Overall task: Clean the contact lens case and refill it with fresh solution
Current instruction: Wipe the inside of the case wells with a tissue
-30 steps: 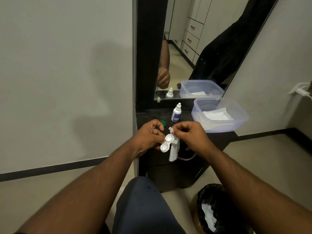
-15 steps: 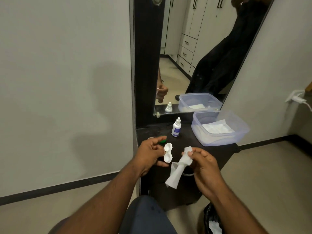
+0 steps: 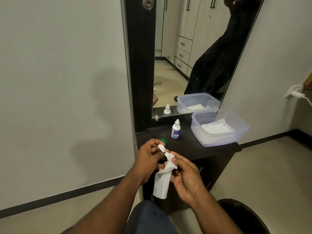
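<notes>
**Wiping the lens case over the shelf edge**

While the left hand point(image 3: 148, 157) grips the white case point(image 3: 162, 148) between curled fingers and thumb, the right hand point(image 3: 184, 176) pinches a twisted white tissue point(image 3: 163, 179) and presses its tip against the case. Both hands are held just in front of the dark shelf point(image 3: 194, 149), at its near left corner; the tissue's loose end hangs below them. Behind the left hand, a green cap point(image 3: 163, 141) lies on the shelf. Further back stands a small white bottle point(image 3: 176, 129) with a blue label, upright and capped. At the shelf's right end sits a clear tub point(image 3: 243, 130) holding folded white tissues. Behind the shelf rises a mirror point(image 3: 185, 56), which reflects bottle and tub.
</notes>
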Available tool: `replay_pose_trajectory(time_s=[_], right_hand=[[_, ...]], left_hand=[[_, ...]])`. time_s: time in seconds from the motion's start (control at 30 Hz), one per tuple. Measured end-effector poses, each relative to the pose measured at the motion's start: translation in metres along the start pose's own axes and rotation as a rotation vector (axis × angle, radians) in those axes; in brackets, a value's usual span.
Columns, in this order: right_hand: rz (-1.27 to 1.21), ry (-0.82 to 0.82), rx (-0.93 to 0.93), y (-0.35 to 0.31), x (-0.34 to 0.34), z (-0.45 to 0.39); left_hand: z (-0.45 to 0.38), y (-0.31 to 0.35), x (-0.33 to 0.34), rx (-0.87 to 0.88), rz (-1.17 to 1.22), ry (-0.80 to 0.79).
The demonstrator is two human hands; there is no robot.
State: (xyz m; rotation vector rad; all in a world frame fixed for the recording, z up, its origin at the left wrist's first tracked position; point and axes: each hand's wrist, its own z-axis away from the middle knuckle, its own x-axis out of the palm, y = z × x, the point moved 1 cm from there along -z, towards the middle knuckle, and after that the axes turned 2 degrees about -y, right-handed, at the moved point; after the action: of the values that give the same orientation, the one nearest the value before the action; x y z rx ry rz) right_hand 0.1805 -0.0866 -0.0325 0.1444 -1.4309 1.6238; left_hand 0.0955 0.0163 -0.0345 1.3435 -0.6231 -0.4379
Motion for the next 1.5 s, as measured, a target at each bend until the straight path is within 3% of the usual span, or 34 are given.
replay_pose_trajectory(time_s=[0.17, 0.43, 0.67, 0.83, 0.97, 1.03, 1.13, 1.27, 1.4, 1.5], right_hand=[[0.216, 0.060, -0.139, -0.016, -0.009, -0.008], [0.838, -0.121, -0.377, -0.048, -0.020, -0.012], [0.992, -0.251, -0.366, -0.051, -0.029, -0.016], [0.951, -0.187, -0.434, -0.052, -0.028, -0.011], [0.668, 0.046, -0.444, -0.048, -0.030, -0.009], [0.627, 0.048, -0.398, -0.044, -0.028, -0.009], [0.783, -0.042, -0.390, -0.035, -0.028, -0.011], [1.193, -0.105, -0.568, -0.027, -0.027, -0.011], [1.411, -0.059, -0.785, -0.019, -0.025, -0.009], [1.398, 0.031, -0.869, -0.009, -0.026, -0.007]], left_hand=[[0.003, 0.004, -0.004, -0.094, 0.122, -0.125], [-0.003, 0.011, -0.002, -0.188, 0.138, -0.031], [-0.003, 0.023, -0.004, -0.354, -0.042, -0.222], [-0.007, 0.021, 0.000, -0.383, -0.078, -0.144], [-0.012, 0.020, 0.005, -0.431, -0.044, -0.013], [-0.014, 0.020, 0.009, -0.436, -0.083, 0.025], [-0.014, 0.020, 0.011, -0.441, -0.109, 0.032], [-0.011, 0.021, 0.008, -0.456, -0.060, 0.033], [-0.006, 0.021, 0.009, -0.459, -0.028, 0.063], [-0.004, 0.018, 0.008, -0.468, 0.016, 0.086]])
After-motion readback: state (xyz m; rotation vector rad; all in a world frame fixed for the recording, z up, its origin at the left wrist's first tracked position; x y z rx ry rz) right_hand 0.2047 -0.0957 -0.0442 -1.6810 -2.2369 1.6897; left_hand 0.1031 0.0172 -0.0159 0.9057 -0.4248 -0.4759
